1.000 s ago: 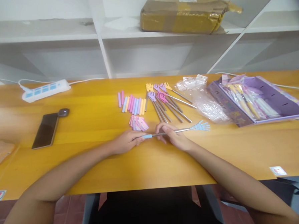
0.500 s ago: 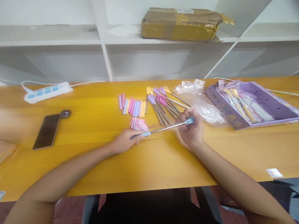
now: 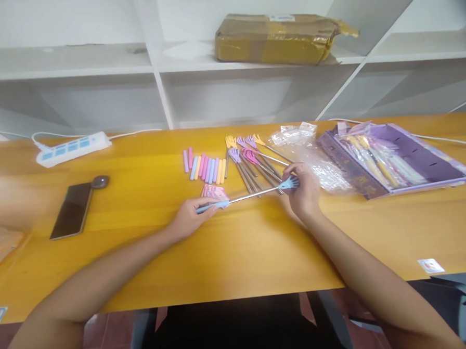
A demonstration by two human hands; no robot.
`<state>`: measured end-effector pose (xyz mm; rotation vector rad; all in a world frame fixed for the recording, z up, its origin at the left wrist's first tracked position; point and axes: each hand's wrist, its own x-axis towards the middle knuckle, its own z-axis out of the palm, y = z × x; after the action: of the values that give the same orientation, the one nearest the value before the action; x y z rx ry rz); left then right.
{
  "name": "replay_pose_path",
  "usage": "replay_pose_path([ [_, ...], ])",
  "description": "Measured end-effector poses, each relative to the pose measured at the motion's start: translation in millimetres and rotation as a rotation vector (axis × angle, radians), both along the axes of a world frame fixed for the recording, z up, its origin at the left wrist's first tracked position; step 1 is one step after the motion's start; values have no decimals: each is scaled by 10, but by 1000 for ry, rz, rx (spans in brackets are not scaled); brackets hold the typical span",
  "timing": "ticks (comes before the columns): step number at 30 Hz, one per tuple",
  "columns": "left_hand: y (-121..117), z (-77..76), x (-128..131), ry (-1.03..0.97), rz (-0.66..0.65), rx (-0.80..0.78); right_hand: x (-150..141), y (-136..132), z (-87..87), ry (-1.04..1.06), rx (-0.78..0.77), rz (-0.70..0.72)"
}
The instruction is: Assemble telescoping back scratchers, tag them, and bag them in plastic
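Across the wooden table [image 3: 237, 257], left of the pink cards [image 3: 214, 192], the left hand [image 3: 188, 217] has its fingers closed around the blue handle of a metal-rod back scratcher [image 3: 253, 195]; rightward, the right hand's [image 3: 304, 190] curled fingers hold its blue claw end.

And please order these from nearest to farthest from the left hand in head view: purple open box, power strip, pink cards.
1. Pink cards, just beyond the left hand.
2. Power strip, back left.
3. Purple open box, right side.
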<state>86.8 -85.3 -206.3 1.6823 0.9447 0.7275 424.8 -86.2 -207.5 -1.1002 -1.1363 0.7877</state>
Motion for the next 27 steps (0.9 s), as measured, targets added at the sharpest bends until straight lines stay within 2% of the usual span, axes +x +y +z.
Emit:
replay_pose_path([
  [3, 1, -31, -9, -28, 13, -25, 38, -10, -9, -105, 29, -51],
  [8, 19, -44, -23, -81, 83, -82, 68, -28, -56, -288, 18, 2],
  [17, 26, -13, -37, -120, 110, -124, 63, -31, -43, -187, 0, 75],
  [23, 35, -7, -31, -107, 152, -116, 22, -75, 42, -243, -25, 154],
  [27, 35, 24, -15, -82, 151, -113, 9, -104, 108, -200, -42, 190],
])
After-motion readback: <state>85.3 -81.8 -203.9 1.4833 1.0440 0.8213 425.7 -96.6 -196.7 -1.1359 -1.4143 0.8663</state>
